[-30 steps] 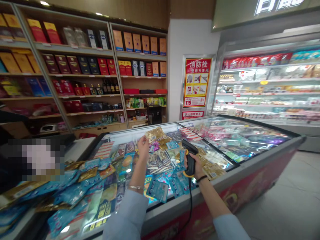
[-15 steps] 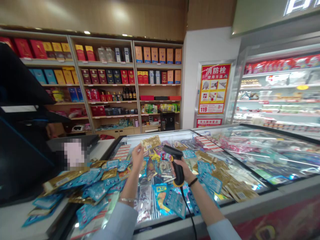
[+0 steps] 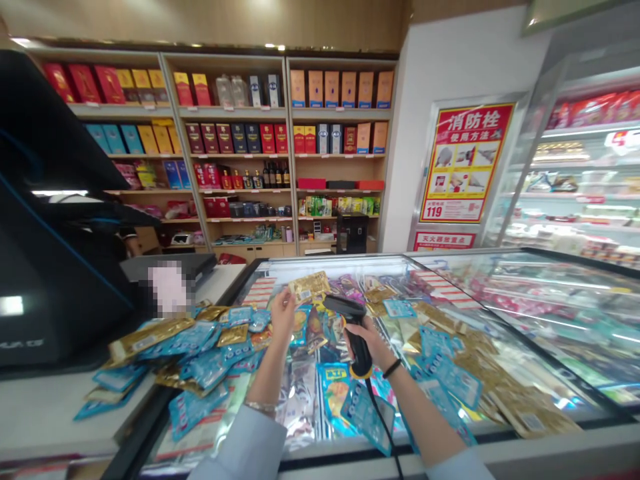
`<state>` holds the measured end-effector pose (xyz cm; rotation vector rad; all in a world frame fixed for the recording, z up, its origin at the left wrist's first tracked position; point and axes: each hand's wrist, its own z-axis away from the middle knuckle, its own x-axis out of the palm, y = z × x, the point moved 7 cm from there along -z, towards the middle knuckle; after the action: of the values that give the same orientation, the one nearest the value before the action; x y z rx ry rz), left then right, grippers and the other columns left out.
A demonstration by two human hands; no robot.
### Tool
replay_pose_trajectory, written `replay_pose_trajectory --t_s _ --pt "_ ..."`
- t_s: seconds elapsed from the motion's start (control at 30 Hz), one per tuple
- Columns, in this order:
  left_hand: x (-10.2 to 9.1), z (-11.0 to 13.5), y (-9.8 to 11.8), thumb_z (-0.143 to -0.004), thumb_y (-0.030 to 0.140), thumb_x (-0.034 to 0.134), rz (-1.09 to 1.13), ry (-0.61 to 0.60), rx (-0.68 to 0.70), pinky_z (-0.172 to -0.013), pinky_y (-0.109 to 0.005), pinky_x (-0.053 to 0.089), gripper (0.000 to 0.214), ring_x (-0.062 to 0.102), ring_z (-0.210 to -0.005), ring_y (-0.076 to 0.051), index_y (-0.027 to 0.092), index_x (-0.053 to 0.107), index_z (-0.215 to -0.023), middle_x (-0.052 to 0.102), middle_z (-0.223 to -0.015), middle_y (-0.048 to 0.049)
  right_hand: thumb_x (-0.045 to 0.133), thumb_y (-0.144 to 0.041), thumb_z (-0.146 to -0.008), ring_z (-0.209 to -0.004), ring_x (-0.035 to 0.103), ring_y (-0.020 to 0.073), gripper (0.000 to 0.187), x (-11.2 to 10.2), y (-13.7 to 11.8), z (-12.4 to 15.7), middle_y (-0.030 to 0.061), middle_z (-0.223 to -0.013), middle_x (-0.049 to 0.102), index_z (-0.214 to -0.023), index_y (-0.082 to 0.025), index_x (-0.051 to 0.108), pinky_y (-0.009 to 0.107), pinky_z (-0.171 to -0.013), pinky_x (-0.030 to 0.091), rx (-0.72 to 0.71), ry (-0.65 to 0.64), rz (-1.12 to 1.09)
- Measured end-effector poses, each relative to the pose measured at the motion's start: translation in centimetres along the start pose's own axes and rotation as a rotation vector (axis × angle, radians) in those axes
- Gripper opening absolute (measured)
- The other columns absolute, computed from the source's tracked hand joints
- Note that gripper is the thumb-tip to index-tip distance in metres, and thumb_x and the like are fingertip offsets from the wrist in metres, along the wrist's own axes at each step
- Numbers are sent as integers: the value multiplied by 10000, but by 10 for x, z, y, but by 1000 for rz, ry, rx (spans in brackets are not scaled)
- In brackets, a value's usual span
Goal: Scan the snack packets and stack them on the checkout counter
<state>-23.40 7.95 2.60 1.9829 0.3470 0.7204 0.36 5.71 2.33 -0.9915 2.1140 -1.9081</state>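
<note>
We have brought the black scanner (image 3: 345, 306), our right hand (image 3: 369, 341) curled closed around its grip, from farther off to near the gold packet (image 3: 311, 287), which our left hand (image 3: 283, 313) pinches at its left end above the freezer (image 3: 607, 437), so the work now has both close together.

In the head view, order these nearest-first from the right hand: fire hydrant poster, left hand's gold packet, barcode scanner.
1. Barcode scanner: in the right hand.
2. Gold packet: leftward, in the left hand.
3. Fire hydrant poster: wall behind, right.
</note>
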Motion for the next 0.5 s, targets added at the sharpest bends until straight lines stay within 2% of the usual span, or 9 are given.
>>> replay_pose_trajectory --t_s 0.33,0.5 --pt "-1 -5 3 -554 532 789 55 -2 0 -718 -355 580 556 647 -835 -211 146 699 -944 665 -950 -77 713 -411 -706 -320 530 125 345 5 4 2 -40 -528 605 -836 -193 480 212 -315 399 28 4 10" --pt "0 -2 1 -516 531 810 77 -15 -53 -738 -368 578 580 651 -812 -203 142 691 -929 667 -932 -70 704 -398 -712 -326 538 129 333 4 4 4 -41 -534 606 -859 -193 488 214 -319 400 21 3 -4"
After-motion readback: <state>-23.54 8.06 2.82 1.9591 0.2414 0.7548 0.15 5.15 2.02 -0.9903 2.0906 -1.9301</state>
